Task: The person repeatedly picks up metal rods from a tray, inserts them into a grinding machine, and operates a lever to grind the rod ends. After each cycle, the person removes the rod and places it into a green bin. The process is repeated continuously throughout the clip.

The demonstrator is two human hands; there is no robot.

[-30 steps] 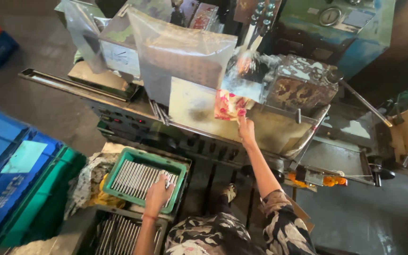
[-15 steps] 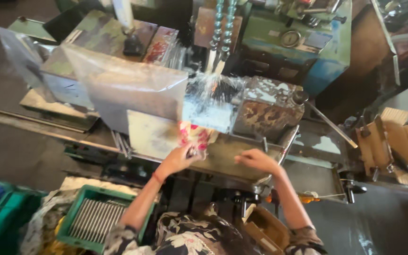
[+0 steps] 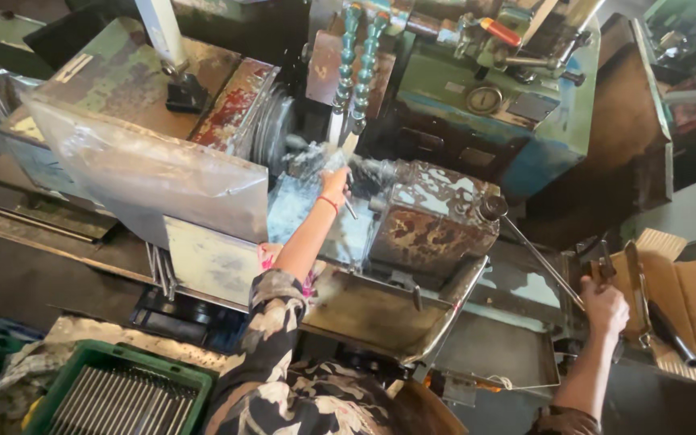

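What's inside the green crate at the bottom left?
The green crate holds a row of thin grey metal rods lying side by side. Its lower part is cut off by the frame, and anything beneath the rods is hidden.

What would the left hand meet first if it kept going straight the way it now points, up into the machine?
Probably the wet metal head of the machine under the coolant nozzles. The left hand already reaches right up to it, fingers toward the splashing coolant; depth from above is unclear, so contact cannot be told.

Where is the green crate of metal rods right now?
In the head view the green crate of metal rods sits at the bottom left corner, below the machine's clear plastic splash guard and just left of the person's patterned sleeve, away from both hands.
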